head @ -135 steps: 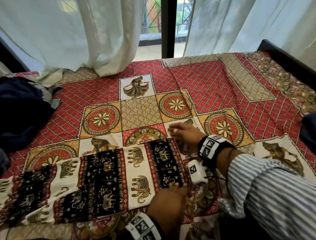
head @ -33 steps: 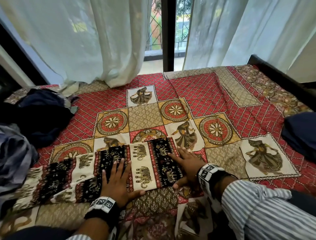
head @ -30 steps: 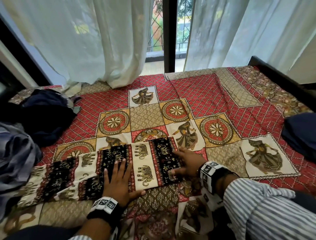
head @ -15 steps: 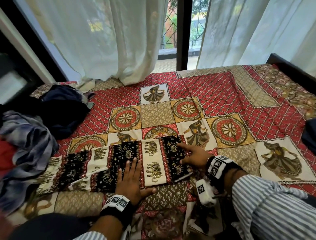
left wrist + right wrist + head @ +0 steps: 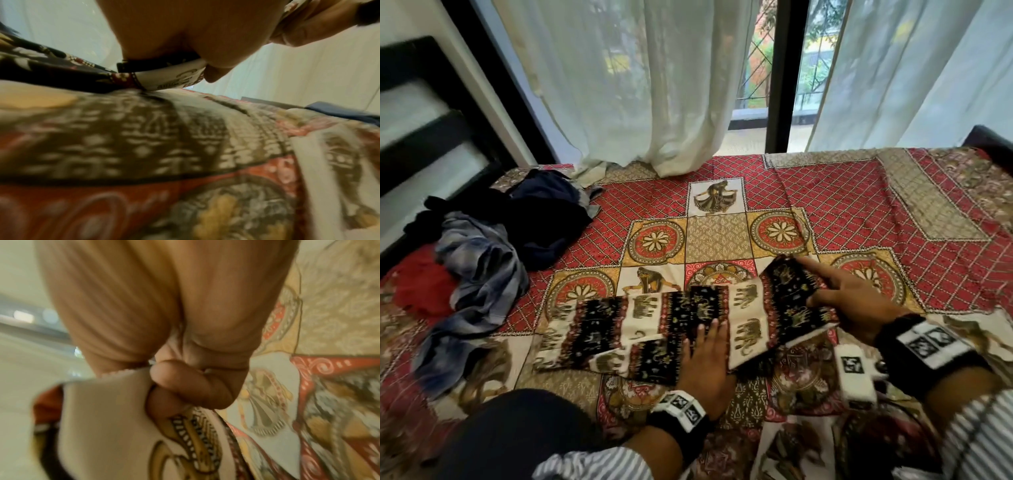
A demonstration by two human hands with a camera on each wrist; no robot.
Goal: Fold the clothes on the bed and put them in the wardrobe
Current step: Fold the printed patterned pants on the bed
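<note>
Quick count: one elephant-print garment (image 5: 688,329) laid out on one bed (image 5: 842,212), two hands on it, left hand (image 5: 705,363) and right hand (image 5: 856,305), one loose pile of clothes (image 5: 493,246) far left, and two white curtains (image 5: 626,85).

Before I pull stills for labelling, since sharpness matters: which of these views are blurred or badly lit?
Head view: mostly sharp at centre, motion smear on the right hand and frame edges, bright backlight through the curtains. Left wrist view: bedspread heavily blurred, left hand soft. Right wrist view: soft throughout, thumb pinching the elephant-print garment readable.
</note>
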